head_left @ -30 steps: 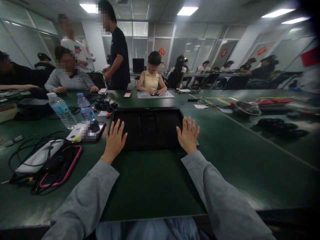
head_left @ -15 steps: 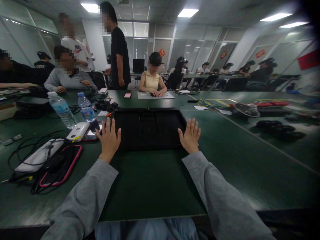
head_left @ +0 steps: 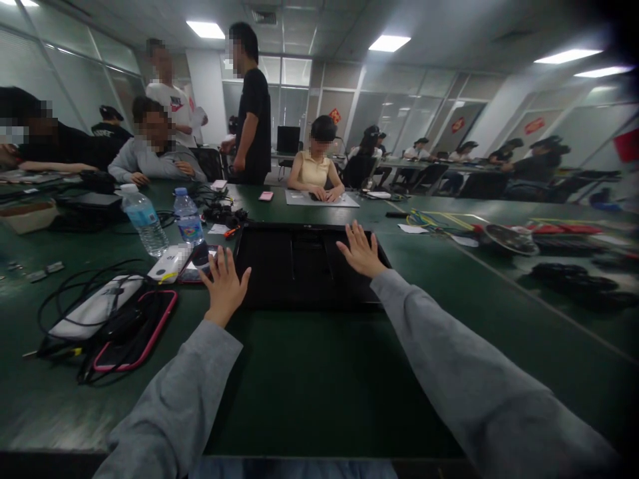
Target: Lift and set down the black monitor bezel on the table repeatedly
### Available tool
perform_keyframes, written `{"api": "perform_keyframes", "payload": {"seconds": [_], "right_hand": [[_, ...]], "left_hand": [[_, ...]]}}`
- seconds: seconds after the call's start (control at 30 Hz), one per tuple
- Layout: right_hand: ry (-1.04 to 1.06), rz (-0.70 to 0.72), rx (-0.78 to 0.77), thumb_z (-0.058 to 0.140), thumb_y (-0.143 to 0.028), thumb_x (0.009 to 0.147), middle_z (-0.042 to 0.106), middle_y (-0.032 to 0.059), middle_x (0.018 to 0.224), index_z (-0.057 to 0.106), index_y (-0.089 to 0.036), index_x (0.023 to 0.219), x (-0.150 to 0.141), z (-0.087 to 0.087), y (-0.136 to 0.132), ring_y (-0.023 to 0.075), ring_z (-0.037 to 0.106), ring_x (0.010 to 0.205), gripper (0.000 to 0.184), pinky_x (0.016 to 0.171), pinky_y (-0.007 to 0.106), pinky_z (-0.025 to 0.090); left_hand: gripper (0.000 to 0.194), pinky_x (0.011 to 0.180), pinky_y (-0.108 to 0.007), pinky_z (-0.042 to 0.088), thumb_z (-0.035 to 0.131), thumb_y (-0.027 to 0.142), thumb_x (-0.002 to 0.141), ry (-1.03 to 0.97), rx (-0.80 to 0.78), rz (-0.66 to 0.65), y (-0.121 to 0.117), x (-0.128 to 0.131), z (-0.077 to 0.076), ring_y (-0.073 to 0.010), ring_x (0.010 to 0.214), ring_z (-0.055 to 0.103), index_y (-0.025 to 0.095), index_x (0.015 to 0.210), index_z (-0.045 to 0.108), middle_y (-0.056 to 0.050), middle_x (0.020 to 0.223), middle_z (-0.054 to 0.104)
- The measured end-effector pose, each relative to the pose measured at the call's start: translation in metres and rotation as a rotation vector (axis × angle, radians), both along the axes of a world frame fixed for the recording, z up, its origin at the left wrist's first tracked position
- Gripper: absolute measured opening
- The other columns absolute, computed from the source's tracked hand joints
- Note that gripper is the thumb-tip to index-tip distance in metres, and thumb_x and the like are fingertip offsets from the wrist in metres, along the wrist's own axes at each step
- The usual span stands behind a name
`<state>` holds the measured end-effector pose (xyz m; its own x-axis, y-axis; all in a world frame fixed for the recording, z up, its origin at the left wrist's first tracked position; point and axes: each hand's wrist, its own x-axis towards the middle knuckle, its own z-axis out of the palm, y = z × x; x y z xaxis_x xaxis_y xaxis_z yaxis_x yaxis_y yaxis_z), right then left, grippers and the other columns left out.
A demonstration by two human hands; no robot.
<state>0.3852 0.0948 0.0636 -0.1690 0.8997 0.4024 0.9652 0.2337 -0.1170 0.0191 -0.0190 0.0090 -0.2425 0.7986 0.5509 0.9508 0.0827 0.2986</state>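
Observation:
A black, shallow, rectangular frame-like panel point(head_left: 312, 293) lies on the green table in front of me, with two narrow raised strips near its middle. At its left edge is my left hand point(head_left: 224, 286), palm down with fingers spread and nothing in it. My right hand point(head_left: 363, 251) is over the panel's right part, fingers stretched out and holding nothing. Whether either palm touches the panel, I cannot tell. Close to my left fingertips lies a phone point(head_left: 192, 269) with a dark, shiny face.
Two water bottles point(head_left: 144, 223) stand at the left, by a white device point(head_left: 167, 264). Black cables loop over a white power bank-like block point(head_left: 97, 306) and a pink-edged phone point(head_left: 160, 326). Yellow-green wires point(head_left: 429, 221) lie at the right. Across the table sits a person point(head_left: 319, 169).
My right hand has moved left and forward, from the panel's right edge to over the panel. My left hand stays near the left edge. The whole view has shifted slightly.

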Motion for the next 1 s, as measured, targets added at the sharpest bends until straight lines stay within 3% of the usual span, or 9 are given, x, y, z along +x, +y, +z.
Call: {"api": "perform_keyframes", "payload": {"seconds": [0.1, 0.23, 0.33, 0.47, 0.63, 0.7, 0.8, 0.9, 1.0], "right_hand": [[0.019, -0.030, -0.054, 0.017, -0.058, 0.102, 0.007, 0.0128, 0.172, 0.012, -0.013, 0.165, -0.013, 0.015, 0.045, 0.0248, 0.009, 0.158, 0.078, 0.125, 0.056, 0.004], [-0.007, -0.100, -0.262, 0.019, -0.062, 0.100, 0.008, 0.0170, 0.170, 0.017, -0.005, 0.162, -0.034, 0.011, 0.072, 0.0261, 0.009, 0.158, 0.084, 0.125, 0.055, -0.003], [-0.024, -0.107, -0.214, 0.016, -0.061, 0.101, 0.001, 0.0161, 0.171, 0.011, -0.005, 0.163, -0.066, 0.012, 0.077, 0.0244, 0.001, 0.159, 0.084, 0.124, 0.054, -0.008], [0.023, 0.071, -0.149, 0.011, -0.062, 0.101, -0.006, 0.0103, 0.172, 0.005, -0.011, 0.165, -0.135, 0.019, 0.074, 0.0212, -0.003, 0.158, 0.082, 0.125, 0.050, -0.007], [0.040, 0.210, -0.274, 0.010, -0.063, 0.101, 0.007, 0.0110, 0.172, 0.016, -0.012, 0.164, -0.186, 0.015, 0.066, 0.0208, 0.005, 0.158, 0.081, 0.125, 0.049, -0.008], [0.066, 0.201, -0.230, 0.013, -0.061, 0.102, 0.006, 0.0101, 0.172, 0.016, -0.012, 0.164, -0.179, 0.018, 0.066, 0.0206, 0.004, 0.158, 0.079, 0.126, 0.049, -0.006], [0.138, 0.140, -0.067, 0.018, -0.055, 0.103, 0.005, 0.0095, 0.172, 0.013, -0.013, 0.164, -0.138, 0.030, 0.064, 0.0200, 0.004, 0.159, 0.074, 0.126, 0.049, -0.004], [0.274, 0.028, 0.032, 0.025, -0.051, 0.103, 0.017, 0.0109, 0.171, 0.021, -0.016, 0.162, -0.063, 0.037, 0.053, 0.0218, 0.012, 0.158, 0.070, 0.126, 0.053, 0.001], [0.559, -0.156, 0.107, 0.044, -0.049, 0.097, 0.034, 0.0167, 0.164, 0.037, -0.013, 0.155, 0.027, 0.017, 0.025, 0.0259, 0.028, 0.153, 0.069, 0.126, 0.048, 0.015]], "left_hand": [[0.079, 0.116, -0.076, 0.004, 0.032, 0.059, 0.101, 0.023, 0.026, -0.005, 0.003, -0.001, -0.002, -0.0413, 0.156, 0.008, 0.013, 0.164, 0.015, -0.022, 0.169, 0.017], [0.076, 0.115, -0.078, 0.001, 0.031, 0.057, 0.101, 0.042, -0.004, 0.020, 0.005, -0.002, -0.001, -0.0414, 0.156, 0.007, 0.012, 0.163, 0.021, -0.021, 0.169, 0.018], [0.073, 0.116, -0.077, -0.002, 0.029, 0.053, 0.102, 0.087, -0.064, 0.053, 0.005, -0.001, 0.002, -0.0394, 0.157, 0.003, 0.010, 0.161, 0.027, -0.019, 0.169, 0.018], [0.070, 0.117, -0.075, -0.001, 0.028, 0.052, 0.102, 0.117, -0.100, 0.076, 0.003, 0.000, 0.004, -0.0389, 0.157, 0.002, 0.010, 0.159, 0.032, -0.017, 0.170, 0.018], [0.067, 0.118, -0.075, 0.002, 0.030, 0.049, 0.103, 0.131, -0.082, 0.071, 0.002, -0.001, 0.003, -0.0395, 0.157, 0.002, 0.012, 0.158, 0.036, -0.016, 0.169, 0.021], [0.066, 0.117, -0.076, 0.003, 0.030, 0.048, 0.103, 0.133, -0.083, 0.068, 0.003, -0.002, 0.002, -0.0397, 0.157, 0.002, 0.012, 0.158, 0.036, -0.017, 0.169, 0.021], [0.067, 0.116, -0.077, 0.004, 0.031, 0.048, 0.102, 0.119, -0.100, 0.056, 0.004, -0.003, 0.001, -0.0409, 0.157, 0.002, 0.011, 0.158, 0.036, -0.018, 0.169, 0.021], [0.067, 0.116, -0.077, 0.005, 0.032, 0.049, 0.102, 0.101, -0.114, 0.044, 0.004, -0.005, 0.001, -0.0418, 0.157, 0.003, 0.011, 0.157, 0.037, -0.018, 0.169, 0.022], [0.067, 0.116, -0.077, 0.007, 0.032, 0.049, 0.102, 0.089, -0.121, 0.036, 0.003, -0.006, 0.002, -0.0416, 0.157, 0.004, 0.011, 0.157, 0.038, -0.018, 0.168, 0.023]]}}
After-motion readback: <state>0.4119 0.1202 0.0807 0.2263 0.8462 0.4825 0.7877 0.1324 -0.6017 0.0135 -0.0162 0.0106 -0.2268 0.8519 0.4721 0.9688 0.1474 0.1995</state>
